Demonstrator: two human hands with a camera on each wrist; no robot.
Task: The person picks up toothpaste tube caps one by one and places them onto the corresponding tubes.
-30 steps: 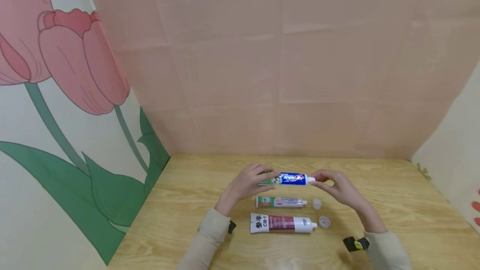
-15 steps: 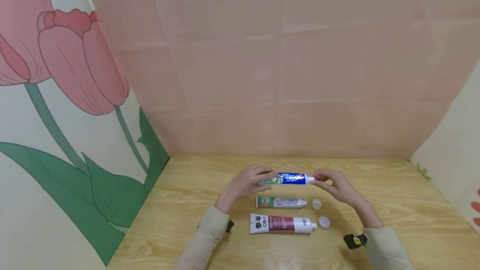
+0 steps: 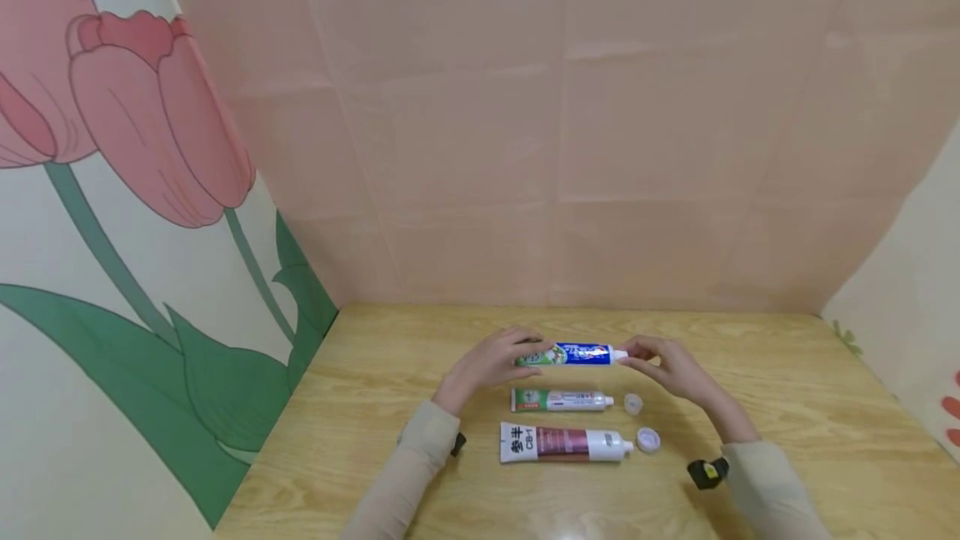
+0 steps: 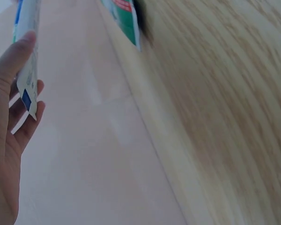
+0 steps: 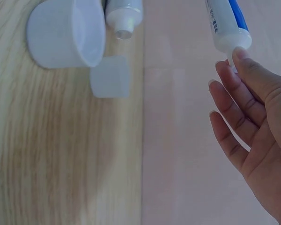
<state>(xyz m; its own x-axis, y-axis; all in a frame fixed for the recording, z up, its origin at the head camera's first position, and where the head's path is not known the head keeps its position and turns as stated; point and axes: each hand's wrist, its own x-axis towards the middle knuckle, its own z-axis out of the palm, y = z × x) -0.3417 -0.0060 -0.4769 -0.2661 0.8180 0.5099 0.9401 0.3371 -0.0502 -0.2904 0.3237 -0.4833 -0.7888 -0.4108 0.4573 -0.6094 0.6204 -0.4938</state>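
Observation:
My left hand (image 3: pixel 491 361) holds a blue and green toothpaste tube (image 3: pixel 587 354) raised above the table, thumb on one side and fingers on the other. In the left wrist view the tube's flat crimped end (image 4: pixel 29 96) lies between thumb and fingers. My right hand (image 3: pixel 671 367) pinches the tube's narrow white tip between thumb and index finger. The right wrist view has the tube's white shoulder (image 5: pixel 232 40) just above that pinch, with the other fingers spread loosely. Thumb and index finger partly hide the tip.
Nearer on the wooden table (image 3: pixel 375 440) lie a green and white toothpaste tube (image 3: pixel 562 401) and a larger white and maroon one (image 3: pixel 566 443), nozzles bare and pointing right. A small translucent cap (image 3: pixel 633 403) and a bigger cap (image 3: pixel 648 440) stand beside them. A pink cloth (image 3: pixel 558 148) hangs behind.
The held tube has turned slightly, with more of its green print showing. Both hands keep their hold on it; the head view has shifted a little.

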